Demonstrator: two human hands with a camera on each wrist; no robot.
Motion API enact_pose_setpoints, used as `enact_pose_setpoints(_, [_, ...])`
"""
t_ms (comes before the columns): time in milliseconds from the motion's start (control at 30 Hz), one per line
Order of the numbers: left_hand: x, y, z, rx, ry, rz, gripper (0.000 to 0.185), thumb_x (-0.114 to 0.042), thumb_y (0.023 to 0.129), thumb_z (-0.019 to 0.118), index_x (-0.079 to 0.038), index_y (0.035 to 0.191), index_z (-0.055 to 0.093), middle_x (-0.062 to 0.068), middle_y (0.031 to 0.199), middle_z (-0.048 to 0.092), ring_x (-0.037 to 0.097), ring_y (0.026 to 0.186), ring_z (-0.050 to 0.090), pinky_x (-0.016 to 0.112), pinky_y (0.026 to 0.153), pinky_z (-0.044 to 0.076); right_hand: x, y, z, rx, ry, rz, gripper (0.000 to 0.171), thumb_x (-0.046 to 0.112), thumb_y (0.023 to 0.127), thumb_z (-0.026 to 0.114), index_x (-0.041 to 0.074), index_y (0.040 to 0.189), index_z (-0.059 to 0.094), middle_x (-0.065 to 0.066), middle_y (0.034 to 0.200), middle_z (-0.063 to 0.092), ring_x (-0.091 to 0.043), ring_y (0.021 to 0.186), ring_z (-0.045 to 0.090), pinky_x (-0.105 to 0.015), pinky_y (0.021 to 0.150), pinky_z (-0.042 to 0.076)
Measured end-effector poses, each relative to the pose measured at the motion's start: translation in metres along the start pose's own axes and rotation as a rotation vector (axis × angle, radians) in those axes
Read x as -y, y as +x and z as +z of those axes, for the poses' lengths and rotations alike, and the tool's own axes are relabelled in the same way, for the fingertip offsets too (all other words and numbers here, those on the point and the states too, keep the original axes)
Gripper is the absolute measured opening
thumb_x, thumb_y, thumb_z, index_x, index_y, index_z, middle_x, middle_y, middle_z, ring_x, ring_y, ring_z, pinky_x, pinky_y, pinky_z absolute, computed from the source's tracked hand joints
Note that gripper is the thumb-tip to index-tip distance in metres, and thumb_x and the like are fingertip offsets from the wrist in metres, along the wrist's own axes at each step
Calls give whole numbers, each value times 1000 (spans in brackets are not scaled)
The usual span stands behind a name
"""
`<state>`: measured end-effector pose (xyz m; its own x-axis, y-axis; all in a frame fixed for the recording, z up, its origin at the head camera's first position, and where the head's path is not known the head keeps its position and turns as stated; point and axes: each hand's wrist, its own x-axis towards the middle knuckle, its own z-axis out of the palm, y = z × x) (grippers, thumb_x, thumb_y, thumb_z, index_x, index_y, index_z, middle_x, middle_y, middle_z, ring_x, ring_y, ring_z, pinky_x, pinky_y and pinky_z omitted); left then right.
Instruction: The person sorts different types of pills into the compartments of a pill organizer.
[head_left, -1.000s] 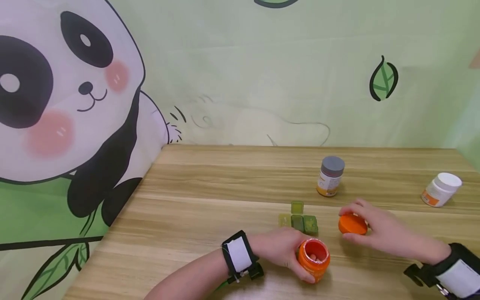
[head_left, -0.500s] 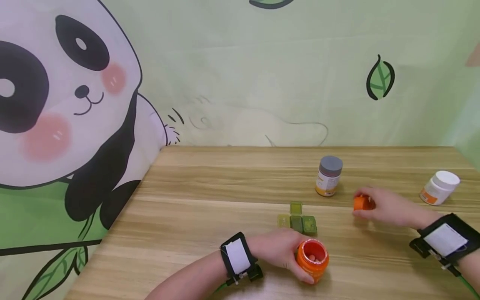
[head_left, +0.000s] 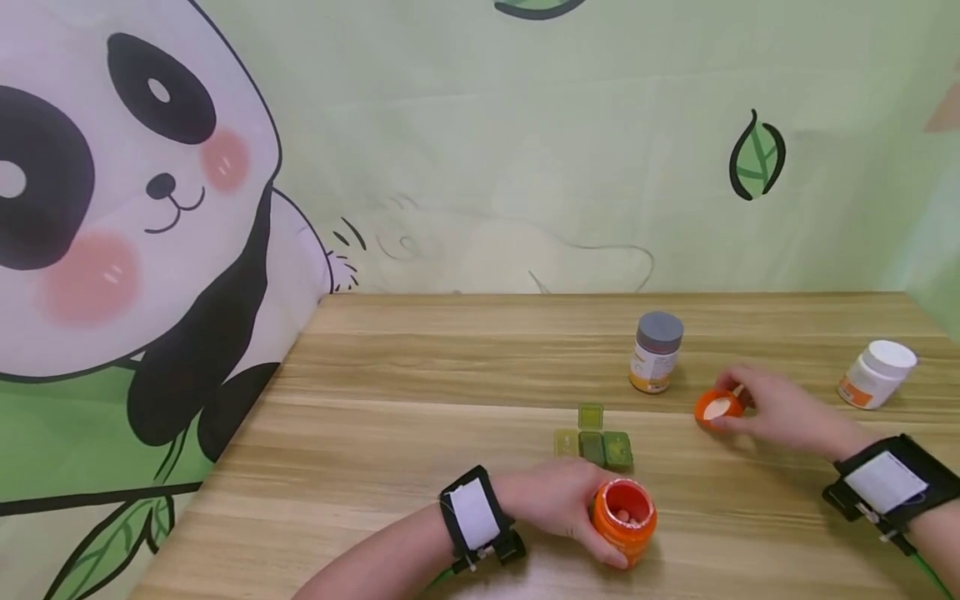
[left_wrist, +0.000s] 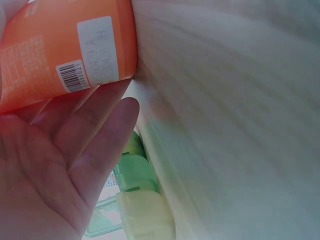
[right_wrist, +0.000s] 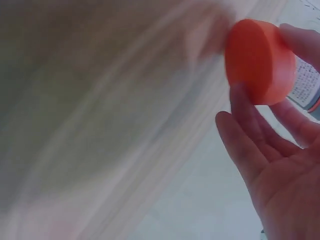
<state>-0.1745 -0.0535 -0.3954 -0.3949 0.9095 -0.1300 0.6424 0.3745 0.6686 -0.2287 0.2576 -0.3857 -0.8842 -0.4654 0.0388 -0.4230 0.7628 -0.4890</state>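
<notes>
— What did the hands have?
— The left hand (head_left: 558,502) gripped the open bottle (head_left: 625,518) at the table's (head_left: 420,400) near edge; the right hand (head_left: 780,408) pinched the cap (head_left: 717,407) farther right.

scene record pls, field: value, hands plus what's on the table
left hand: grips the open orange bottle, which stands on the wooden table
bottle contents: tablets visible inside through the mouth
right hand: pinches the orange cap, tilted so its white inside shows
cap vs bottle: apart, cap off to the right
pill organizer: green compartments, just behind the orange bottle
grey-capped bottle: upright, capped, behind the organizer
white bottle: capped, far right
</notes>
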Motion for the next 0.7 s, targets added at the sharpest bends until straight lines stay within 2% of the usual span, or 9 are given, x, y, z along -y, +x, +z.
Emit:
enact_pose_setpoints(200, [0,-1,0,-4,9,4,44,-31,79,82,-15,116,64,-21,97,63,-13,84,54,9,77,42,-5,-4,7,-38,-37,-1,56,33,75,84,0,110,55,-3,89,59,-17,76,55,-33,63,46])
enact_pose_setpoints(333, [0,-1,0,-7,19,5,44,-31,79,82,-15,116,64,-21,97,63,-13,83,53,8,77,42,-8,-6,11,-27,-81,-5,65,35,75,84,-3,118,54,-5,94,60,-19,83,57,-39,71,48])
enact_pose_setpoints(533, [0,0,-1,-3,11,-2,44,-30,79,83,-15,116,64,-21,97,63,-12,84,53,9,77,42,-9,-7,15,1,-91,9,58,36,79,81,-1,117,57,-3,96,60,-18,84,55,-39,73,48])
enact_pose_setpoints(700, [-1,-1,0,14,-7,-38,48,-33,80,82,-17,120,62,-22,101,61,-11,87,53,9,79,41,-5,-12,17,-21,-145,-5,63,42,81,78,-2,121,55,-14,108,60,-28,94,58,-48,81,48])
